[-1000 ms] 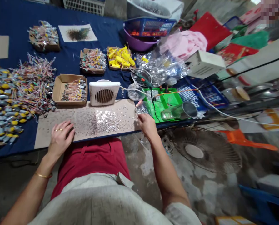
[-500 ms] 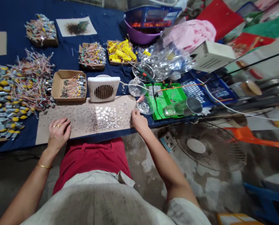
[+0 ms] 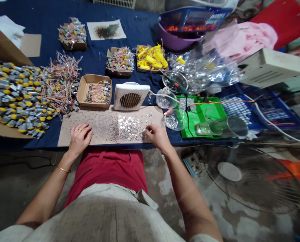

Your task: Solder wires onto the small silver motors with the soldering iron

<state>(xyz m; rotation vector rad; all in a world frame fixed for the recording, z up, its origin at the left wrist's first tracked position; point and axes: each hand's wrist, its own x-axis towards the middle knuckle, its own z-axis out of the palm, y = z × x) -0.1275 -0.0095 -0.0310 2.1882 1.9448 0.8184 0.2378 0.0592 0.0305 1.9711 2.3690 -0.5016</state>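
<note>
A long cardboard sheet [image 3: 101, 134] lies along the table's front edge. Small shiny metal pieces [image 3: 132, 127] are strewn over its right half, with tiny dark bits farther left. On the left part of the sheet rests my left hand [image 3: 79, 136], fingers loosely bent and thumb apart, holding nothing I can see. My right hand [image 3: 160, 136] is at the right edge of the metal pieces, thumb and fingertips pressed together; whatever they hold is too small to make out. Just beyond it stands a clear plastic bowl [image 3: 181, 120] with more shiny pieces.
Behind the sheet is a white vent fan [image 3: 131, 97], beside a cardboard tray [image 3: 81, 90] of wired motors. Many motors [image 3: 16, 97] are heaped at left. A green basket [image 3: 202, 106] with a tipped clear cup [image 3: 237, 126] sits at right. A floor fan [image 3: 253, 181] stands below.
My right hand has moved left from beside the clear bowl to the scattered metal pieces. My left hand stays on the sheet. The whole view has swung left.
</note>
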